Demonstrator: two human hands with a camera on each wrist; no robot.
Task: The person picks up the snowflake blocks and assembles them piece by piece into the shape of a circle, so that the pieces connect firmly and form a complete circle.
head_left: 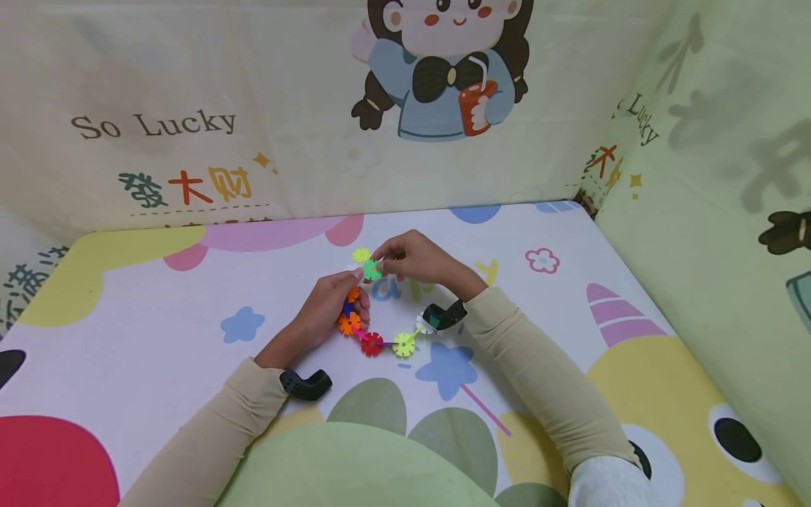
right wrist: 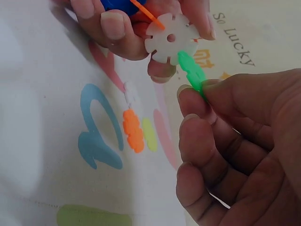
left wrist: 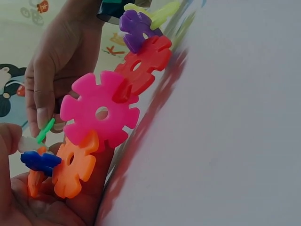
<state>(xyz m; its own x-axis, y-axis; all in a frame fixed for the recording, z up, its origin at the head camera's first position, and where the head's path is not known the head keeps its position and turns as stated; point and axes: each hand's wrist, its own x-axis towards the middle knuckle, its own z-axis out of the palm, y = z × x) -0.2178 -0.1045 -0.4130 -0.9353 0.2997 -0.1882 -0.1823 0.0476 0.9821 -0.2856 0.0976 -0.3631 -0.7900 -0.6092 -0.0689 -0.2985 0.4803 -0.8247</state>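
My left hand (head_left: 324, 304) grips one end of a chain of notched plastic discs, pinching a white disc (right wrist: 164, 47). With thumb and forefinger my right hand (head_left: 423, 259) pinches a green disc (right wrist: 192, 70), whose edge meets the white disc's rim; how deep it sits in a notch I cannot tell. From the left hand the chain runs through a blue disc (left wrist: 40, 162), orange discs (left wrist: 74, 165), a pink disc (left wrist: 101, 113), a red disc (left wrist: 149, 61) and a purple disc (left wrist: 135, 30) to a yellow disc (head_left: 403, 345), curving below the hands.
Beyond the hands, a loose orange disc (right wrist: 133, 131), a yellow-green disc (right wrist: 149, 134) and a white disc (right wrist: 132, 94) lie on the printed tabletop (head_left: 171, 310). A cloth wall (head_left: 304, 105) stands at the table's back, another at its right. Each wrist wears a black device (head_left: 307, 385).
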